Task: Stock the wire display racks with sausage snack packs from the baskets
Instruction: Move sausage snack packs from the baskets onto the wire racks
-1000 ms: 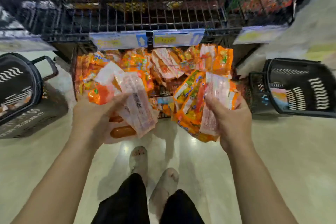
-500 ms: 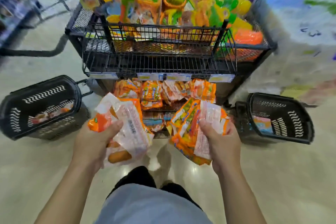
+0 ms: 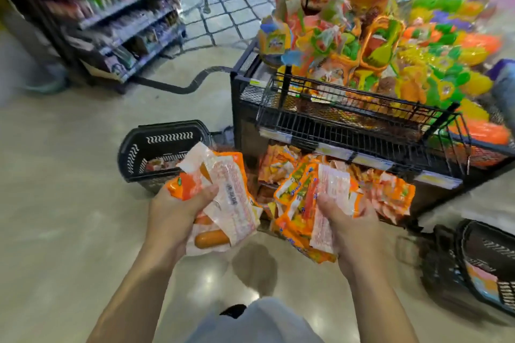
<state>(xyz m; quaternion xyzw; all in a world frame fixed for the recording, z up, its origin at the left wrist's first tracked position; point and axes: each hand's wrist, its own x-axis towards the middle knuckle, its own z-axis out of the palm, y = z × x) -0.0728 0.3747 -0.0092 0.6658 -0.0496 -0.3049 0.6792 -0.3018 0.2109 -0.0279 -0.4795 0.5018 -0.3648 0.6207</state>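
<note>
You hold two bundles of sausage snack packs, one in each hand. Your left hand point(image 3: 178, 217) has its fingers curled round the left bundle point(image 3: 223, 198): several overlapping packs, too overlapped to count, orange at the top with clear film, a printed white back label facing you and one sausage plainly showing at the bottom. Your right hand point(image 3: 345, 228) grips the right bundle point(image 3: 303, 209), a thicker fan of orange and yellow packs with one white label on top.

More packs point(image 3: 278, 164) lie heaped on the lower tier of the black wire rack point(image 3: 356, 131) at twelve o'clock from your hands, its upper tier under bright plastic toys point(image 3: 390, 44). Two black baskets stand on the floor point(image 3: 69, 203): the left basket point(image 3: 156, 153) at eleven o'clock from your left hand, with a few packs inside, and the right basket point(image 3: 479, 267) at four o'clock from your right hand.
</note>
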